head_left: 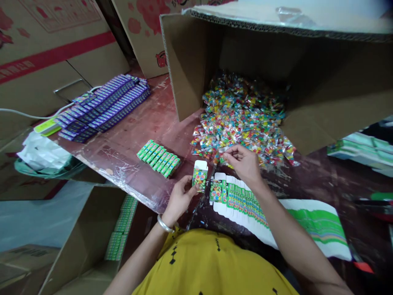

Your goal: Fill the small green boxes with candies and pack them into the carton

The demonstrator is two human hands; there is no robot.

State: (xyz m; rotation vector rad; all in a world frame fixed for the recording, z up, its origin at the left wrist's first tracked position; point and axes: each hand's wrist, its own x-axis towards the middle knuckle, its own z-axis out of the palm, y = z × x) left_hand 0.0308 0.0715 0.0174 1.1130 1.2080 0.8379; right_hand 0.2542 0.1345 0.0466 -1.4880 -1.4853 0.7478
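Note:
My left hand (181,196) is closed on a small green carton (199,177), held upright with its white top flap open. My right hand (242,162) pinches a clear candy packet (223,152) at the near edge of a heap of colourful candy packets (242,116). The heap spills out of a big cardboard box (190,61) lying on its side. Just below my hands, a long fanned row of flat, unfolded green cartons (245,200) lies on the dark red table (138,127).
A short row of filled green cartons (159,158) lies left of my hands. Stacked purple cartons (104,106) sit at the far left. An open cardboard box (92,241) with green cartons stands on the floor below the table edge. White plastic bags (39,153) lie at the left.

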